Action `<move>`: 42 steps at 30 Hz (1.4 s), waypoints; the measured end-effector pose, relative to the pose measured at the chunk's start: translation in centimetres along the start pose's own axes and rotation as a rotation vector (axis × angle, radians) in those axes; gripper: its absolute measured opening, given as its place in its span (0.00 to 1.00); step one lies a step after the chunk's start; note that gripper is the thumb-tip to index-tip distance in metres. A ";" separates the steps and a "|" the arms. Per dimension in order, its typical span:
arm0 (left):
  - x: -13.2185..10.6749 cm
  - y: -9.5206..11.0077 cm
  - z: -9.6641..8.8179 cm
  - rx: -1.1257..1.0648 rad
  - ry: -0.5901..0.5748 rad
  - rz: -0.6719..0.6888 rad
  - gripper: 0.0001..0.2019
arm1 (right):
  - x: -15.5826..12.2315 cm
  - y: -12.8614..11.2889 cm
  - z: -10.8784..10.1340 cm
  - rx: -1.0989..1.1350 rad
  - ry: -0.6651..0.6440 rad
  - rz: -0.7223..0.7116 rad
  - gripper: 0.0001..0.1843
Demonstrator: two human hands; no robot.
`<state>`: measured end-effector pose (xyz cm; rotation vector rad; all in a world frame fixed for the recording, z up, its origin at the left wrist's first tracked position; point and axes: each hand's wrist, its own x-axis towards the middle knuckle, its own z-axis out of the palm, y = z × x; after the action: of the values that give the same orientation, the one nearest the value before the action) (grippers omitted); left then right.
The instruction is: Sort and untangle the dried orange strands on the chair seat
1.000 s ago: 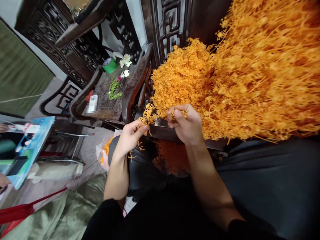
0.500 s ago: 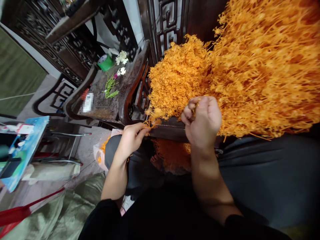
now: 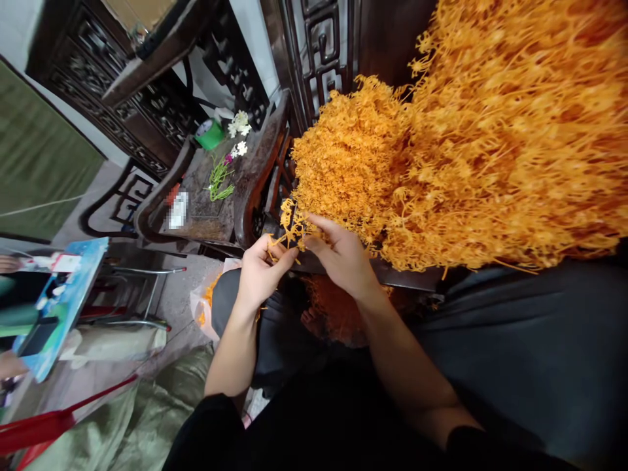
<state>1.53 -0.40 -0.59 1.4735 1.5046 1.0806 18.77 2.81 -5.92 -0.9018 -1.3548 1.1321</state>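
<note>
A large heap of thin orange strands (image 3: 471,144) covers the dark wooden seat in front of me. My left hand (image 3: 259,275) pinches a small bunch of orange strands (image 3: 289,229) at the heap's near left corner. My right hand (image 3: 343,255) meets it there, its fingers closed on the same bunch. Both hands hover just over the seat's dark front edge (image 3: 417,278). More orange strands (image 3: 336,307) lie lower down between my knees.
A carved dark wooden chair (image 3: 216,196) at the left carries green stems (image 3: 218,180), white flowers (image 3: 240,124), a green tape roll (image 3: 210,133). A plastic bag of orange bits (image 3: 206,301) sits on the floor. An olive sack (image 3: 132,412) and a red handle (image 3: 63,412) lie lower left.
My right hand has come down and leftward from the heap to meet my left hand at the small bunch. My left hand stayed nearly in place.
</note>
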 end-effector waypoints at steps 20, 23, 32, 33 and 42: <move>-0.1 0.6 -1.3 0.595 0.109 0.207 0.16 | 1.6 3.1 1.8 -0.759 -0.017 -0.017 0.13; -0.3 0.8 -2.1 0.535 0.121 0.136 0.16 | 2.8 5.4 1.0 -0.576 0.076 0.083 0.12; 0.3 1.2 -1.0 -0.354 -0.059 -0.240 0.14 | 2.1 5.9 0.9 0.064 -0.050 0.176 0.22; 0.5 1.3 -0.8 -0.457 -0.088 -0.282 0.14 | 1.7 5.2 1.1 0.217 -0.061 0.169 0.25; 1.1 1.7 -1.0 -0.725 -0.258 -0.447 0.16 | 1.1 2.4 0.5 0.192 -0.035 0.053 0.34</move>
<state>1.16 0.57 1.40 0.6954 1.0229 0.9643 17.96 4.43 -7.93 -0.7851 -1.2328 1.3004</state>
